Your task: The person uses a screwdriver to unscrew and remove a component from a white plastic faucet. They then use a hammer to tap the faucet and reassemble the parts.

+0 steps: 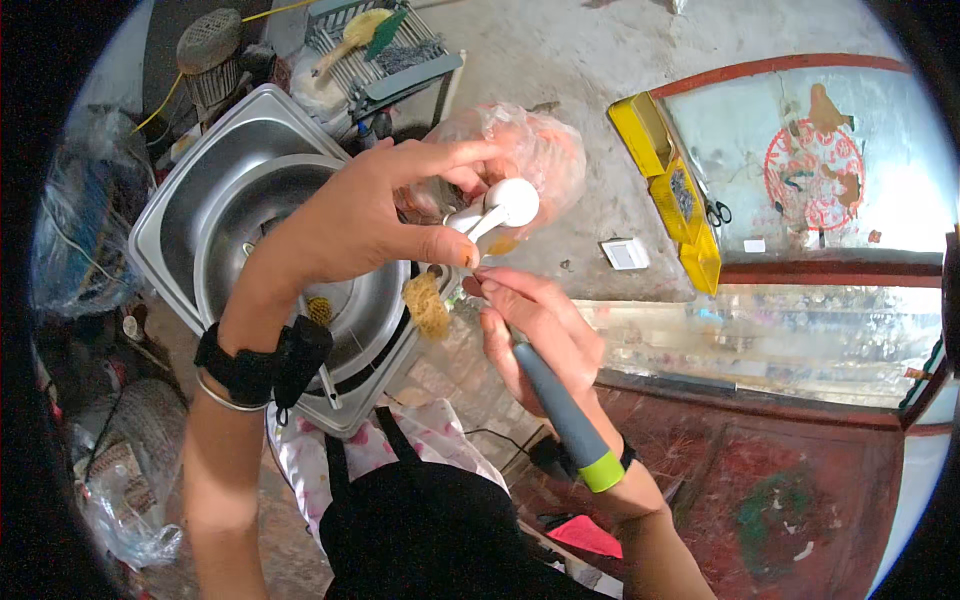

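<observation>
My right hand [545, 330] is wrapped round a tool with a grey handle and a lime-green end [570, 405]. The tool's working end is hidden by my fingers, close to my left thumb. My left hand [390, 205] reaches over the sink's far right corner, fingers curled and thumb below. What it grips, if anything, I cannot make out. Beside it is a white plastic piece with a round head and thin lever [512, 203], perhaps a tap. A clear plastic bag with pinkish-orange contents [545, 160] lies behind. A tan loofah sponge [427, 305] is just below my left hand.
A steel sink [165, 225] at left holds a round metal basin [212, 250] with utensils. Beyond stands a dish rack [405, 88] with brushes. Yellow trays [640, 135], scissors [718, 213] and a small white square device [625, 254] are on the right. A reddish-brown panel [720, 470] lies lower right.
</observation>
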Action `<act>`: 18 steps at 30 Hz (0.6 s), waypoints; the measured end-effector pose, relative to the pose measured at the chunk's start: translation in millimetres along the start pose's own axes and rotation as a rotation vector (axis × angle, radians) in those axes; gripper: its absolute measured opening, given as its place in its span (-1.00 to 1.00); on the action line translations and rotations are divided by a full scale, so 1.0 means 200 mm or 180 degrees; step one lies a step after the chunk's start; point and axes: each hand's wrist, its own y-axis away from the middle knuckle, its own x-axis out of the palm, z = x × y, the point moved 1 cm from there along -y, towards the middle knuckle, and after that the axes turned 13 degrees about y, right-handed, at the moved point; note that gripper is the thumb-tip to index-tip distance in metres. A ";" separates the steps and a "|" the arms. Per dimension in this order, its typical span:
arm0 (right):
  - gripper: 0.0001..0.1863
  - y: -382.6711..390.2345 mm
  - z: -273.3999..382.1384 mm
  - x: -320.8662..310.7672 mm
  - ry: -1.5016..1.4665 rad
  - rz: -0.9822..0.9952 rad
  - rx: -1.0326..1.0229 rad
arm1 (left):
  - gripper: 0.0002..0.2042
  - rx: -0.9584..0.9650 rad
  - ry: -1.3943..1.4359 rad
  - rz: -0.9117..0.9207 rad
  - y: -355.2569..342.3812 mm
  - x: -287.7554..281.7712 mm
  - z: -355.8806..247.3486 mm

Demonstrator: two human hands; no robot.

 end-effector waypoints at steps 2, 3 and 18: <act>-0.80 0.01 0.01 0.01 -0.0244 0.0037 0.0029 | -0.15 0.0009 0.0106 0.0000 0.01 0.00 0.00; -0.79 0.02 0.01 0.01 -0.0372 0.0102 0.0052 | -0.12 0.0015 0.0190 -0.0019 0.02 0.00 0.01; -0.76 0.17 0.05 0.06 -0.1101 0.0008 0.1338 | -0.78 -0.1757 0.1133 -0.2024 0.49 0.25 0.06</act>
